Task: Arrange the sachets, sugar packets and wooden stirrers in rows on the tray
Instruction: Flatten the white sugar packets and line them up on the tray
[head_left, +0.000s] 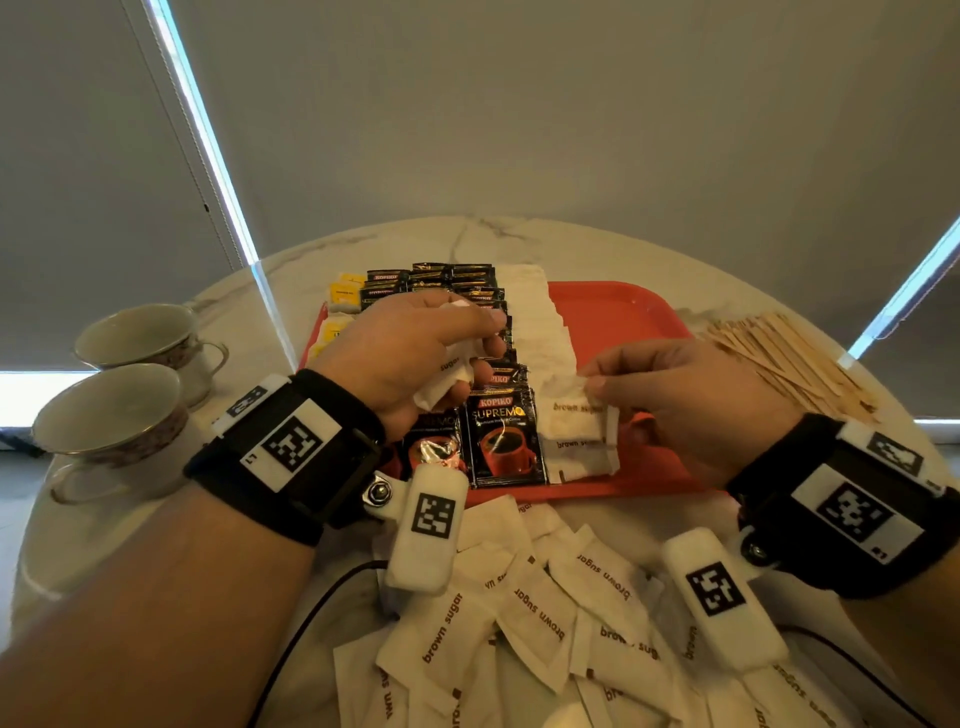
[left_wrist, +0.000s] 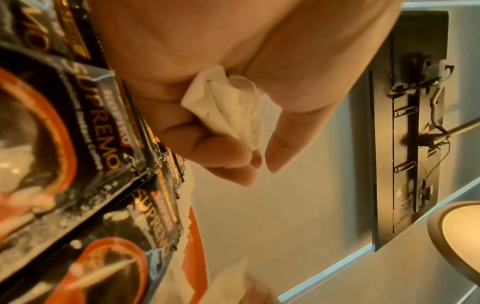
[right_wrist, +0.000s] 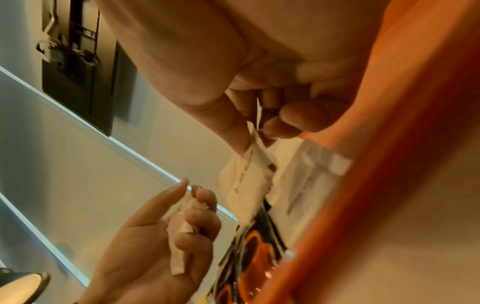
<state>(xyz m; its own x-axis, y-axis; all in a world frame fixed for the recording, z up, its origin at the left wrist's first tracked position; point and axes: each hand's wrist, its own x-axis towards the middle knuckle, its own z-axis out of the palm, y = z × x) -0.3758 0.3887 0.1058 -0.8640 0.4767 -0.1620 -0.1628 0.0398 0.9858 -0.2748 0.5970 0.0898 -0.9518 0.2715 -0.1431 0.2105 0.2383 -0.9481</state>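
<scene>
A red tray (head_left: 623, 312) lies on the marble table. On it run rows of yellow sachets (head_left: 343, 293), black coffee sachets (head_left: 501, 441) and white brown sugar packets (head_left: 545, 322). My left hand (head_left: 457, 358) hovers over the coffee row and grips a small bunch of sugar packets (left_wrist: 228, 109). My right hand (head_left: 592, 382) pinches one sugar packet (head_left: 571, 413) by its top edge, low over the near end of the sugar row. In the right wrist view this pinched packet (right_wrist: 244, 179) hangs from thumb and fingers. Wooden stirrers (head_left: 795, 358) lie heaped right of the tray.
A loose heap of brown sugar packets (head_left: 545, 623) covers the table in front of the tray. Two teacups (head_left: 119, 415) stand at the left. Black cables (head_left: 311, 613) run across the near table. The right half of the tray is bare red.
</scene>
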